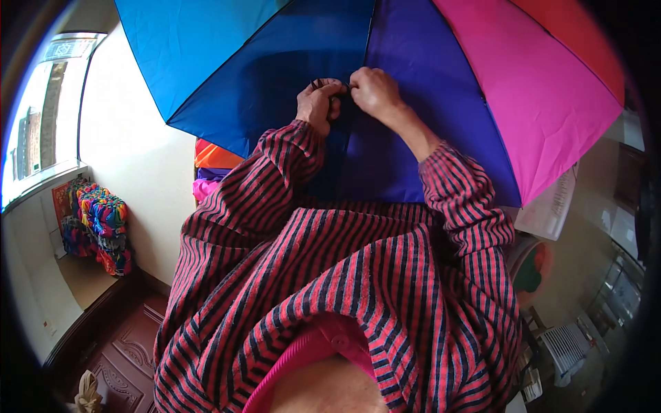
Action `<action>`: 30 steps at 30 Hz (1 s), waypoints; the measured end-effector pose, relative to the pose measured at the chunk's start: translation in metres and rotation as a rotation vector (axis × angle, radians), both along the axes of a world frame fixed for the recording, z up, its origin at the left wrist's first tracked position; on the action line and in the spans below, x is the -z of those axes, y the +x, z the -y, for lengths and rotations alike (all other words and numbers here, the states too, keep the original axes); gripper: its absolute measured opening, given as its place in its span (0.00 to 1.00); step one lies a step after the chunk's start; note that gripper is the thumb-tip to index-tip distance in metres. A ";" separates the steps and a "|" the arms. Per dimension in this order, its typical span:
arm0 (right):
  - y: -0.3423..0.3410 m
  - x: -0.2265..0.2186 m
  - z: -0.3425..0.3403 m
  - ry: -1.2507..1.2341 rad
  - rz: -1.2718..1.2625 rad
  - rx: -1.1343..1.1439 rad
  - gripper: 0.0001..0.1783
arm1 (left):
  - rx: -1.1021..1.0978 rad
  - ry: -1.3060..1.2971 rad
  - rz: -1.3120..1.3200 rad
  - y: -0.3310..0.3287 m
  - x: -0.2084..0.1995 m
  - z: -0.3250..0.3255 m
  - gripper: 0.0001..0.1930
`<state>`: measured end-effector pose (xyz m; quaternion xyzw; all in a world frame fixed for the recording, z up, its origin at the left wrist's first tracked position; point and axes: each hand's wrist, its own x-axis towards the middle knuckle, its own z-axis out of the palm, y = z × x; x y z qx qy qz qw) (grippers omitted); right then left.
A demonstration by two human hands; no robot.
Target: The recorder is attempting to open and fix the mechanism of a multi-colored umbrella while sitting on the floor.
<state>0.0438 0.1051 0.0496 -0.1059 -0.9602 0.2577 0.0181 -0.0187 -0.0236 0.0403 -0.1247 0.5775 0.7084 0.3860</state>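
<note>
The umbrella [427, 158] is spread wide in front of the person's chest, and its panels appear to be already joined and stretched along the ribs, so most of the making looks done. What seems left is small work at the seam between the dark blue and purple panels: the left hand [319, 104] and right hand [376, 92] nearly meet there, fingers pinched on a dark bit [348, 88] too small to identify. Whether it is fastened, I cannot tell. The canopy runs from light blue through dark blue, purple and pink to red, smooth and taut with faint creases, dark lines marking the seams. Part of it lies beyond the upper edge of view.
</note>
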 end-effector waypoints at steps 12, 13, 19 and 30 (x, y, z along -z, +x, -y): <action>-0.022 -0.079 -0.036 -1.085 -0.373 0.183 0.11 | 0.413 -0.475 -1.102 0.012 0.024 -0.009 0.05; -0.023 -0.085 -0.035 -1.087 -0.375 0.184 0.11 | 0.409 -0.484 -1.163 0.010 0.026 -0.008 0.05; -0.029 -0.137 -0.018 -0.858 -0.411 0.176 0.08 | 0.402 -0.531 -1.249 0.008 0.030 -0.006 0.08; -0.097 -0.111 0.006 -0.396 -0.831 -0.415 0.06 | 0.230 -0.527 -0.834 0.040 0.039 0.006 0.19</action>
